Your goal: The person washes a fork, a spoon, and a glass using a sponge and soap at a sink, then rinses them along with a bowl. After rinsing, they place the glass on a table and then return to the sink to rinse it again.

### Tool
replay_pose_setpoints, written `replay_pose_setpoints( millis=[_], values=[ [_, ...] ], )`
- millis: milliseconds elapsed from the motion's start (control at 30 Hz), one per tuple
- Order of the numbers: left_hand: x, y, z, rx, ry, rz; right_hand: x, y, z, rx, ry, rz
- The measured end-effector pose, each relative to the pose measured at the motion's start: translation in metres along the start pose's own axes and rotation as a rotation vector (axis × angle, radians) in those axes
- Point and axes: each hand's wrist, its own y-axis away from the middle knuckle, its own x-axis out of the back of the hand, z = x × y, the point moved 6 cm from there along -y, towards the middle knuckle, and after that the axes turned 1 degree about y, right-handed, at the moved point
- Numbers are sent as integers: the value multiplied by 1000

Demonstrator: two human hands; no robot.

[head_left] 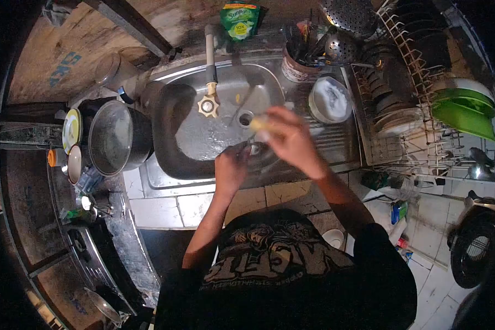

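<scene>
Both hands are over the front right part of the steel sink (168, 137). My right hand (289, 140) is closed around a pale yellow sponge (258, 122), blurred by motion, near the drain hole (246, 117). Just left of it and lower, my left hand (234, 164) has its fingers closed on a small shiny thing, its kind hidden by the fingers and blur. The tap (208, 104) hangs over the basin, and shallow water lies on the sink bottom. A bowl of white suds (330, 100) stands on the ribbed drainboard, right of my right hand.
Left of the sink stand a large pot (111, 137) and a yellow-rimmed plate (71, 131). Behind are a green Sunlight pouch (240, 22) and a utensil holder (300, 69). A wire dish rack (418, 71) with plates and green bowls (465, 110) lines the right side.
</scene>
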Motion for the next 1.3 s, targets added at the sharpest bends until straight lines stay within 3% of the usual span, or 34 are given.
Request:
replay_pose_setpoints(
  millis=[67, 200, 367, 433, 467, 500, 567, 600, 633, 700, 767, 900, 967, 1033, 1100, 1133, 1200, 1300],
  values=[
    [6, -2, 10, -20, 13, 24, -26, 18, -16, 151, -51, -199],
    [10, 7, 7, 50, 51, 112, -33, 18, 22, -34, 20, -143],
    [17, 15, 11, 44, 70, 188, -41, 24, 7, 132, -58, -171],
    [16, 18, 10, 15, 58, 176, -45, 22, 52, 11, -53, -116],
    [15, 21, 8, 41, 70, 152, -39, 11, 78, -26, 170, -115],
    [14, 22, 6, 64, 82, 133, -31, 9, 83, -25, 173, -112],
    [15, 12, 3, 55, 40, 185, -9, -2, 109, -289, -89, 163],
    [17, 13, 0, 62, -7, 217, -12, 5, 101, -732, -382, 91],
    [16, 11, 0, 65, -13, 218, -21, 15, 93, -733, -388, 88],
    [14, -2, 8, 8, 83, 343, -68, 42, 87, -1031, -1222, 74],
    [-2, -13, 10, 3, 46, 261, -109, 61, 84, -1055, -1284, -69],
    [-23, -20, 19, -70, 89, 141, -110, 50, 80, -956, -1062, 22],
    [-40, -21, -3, 194, 744, 97, -118, 53, 102, -1107, -1263, 86],
    [-31, -22, 7, 264, 755, 105, -111, 43, 95, -1187, -1198, 143],
    [-43, -21, 1, 282, 511, -112, -107, 42, 103, -1102, -1086, 365],
    [-44, -20, 0, 289, 512, -110, -109, 43, 105, -1108, -1084, 360],
    [-39, -27, 0, 234, 373, -61, -110, 34, 105, -939, -932, 192],
    [-34, -33, -2, 146, 262, -89, -115, 34, 108, -859, -771, 17]
  ],
)
